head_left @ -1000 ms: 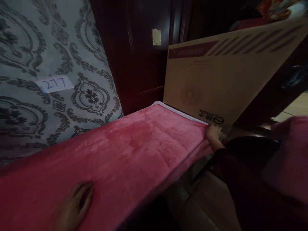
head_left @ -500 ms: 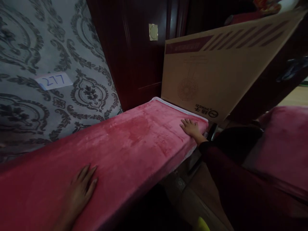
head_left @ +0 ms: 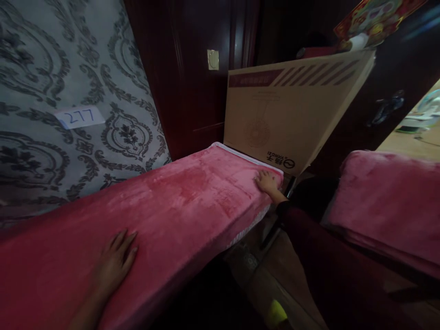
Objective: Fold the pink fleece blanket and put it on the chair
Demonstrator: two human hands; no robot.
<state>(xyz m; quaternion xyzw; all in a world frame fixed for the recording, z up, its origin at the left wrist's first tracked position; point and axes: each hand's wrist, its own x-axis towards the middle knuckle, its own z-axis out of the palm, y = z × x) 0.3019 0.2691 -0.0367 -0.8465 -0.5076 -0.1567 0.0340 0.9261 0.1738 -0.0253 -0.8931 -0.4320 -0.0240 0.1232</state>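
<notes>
A long surface under a plush pink cover stretches from the lower left toward the middle of the view. White trim edges its far end, and the cloth shows faint creases there. My left hand lies flat on the near part of the cover, fingers spread, holding nothing. Out at the far right corner, my right hand rests palm down on the same cloth with its fingers apart. A patterned lighter edge shows under the cover's right side.
A large cardboard box stands beyond the far end, before a dark red door. On the left is a patterned wall with a paper label reading 277. At right sits another pink-covered piece.
The view has turned slightly to the right, so more of the second pink-covered piece and a red-gold decoration show. Both hands stay flat on the cover in nearly the same places.
</notes>
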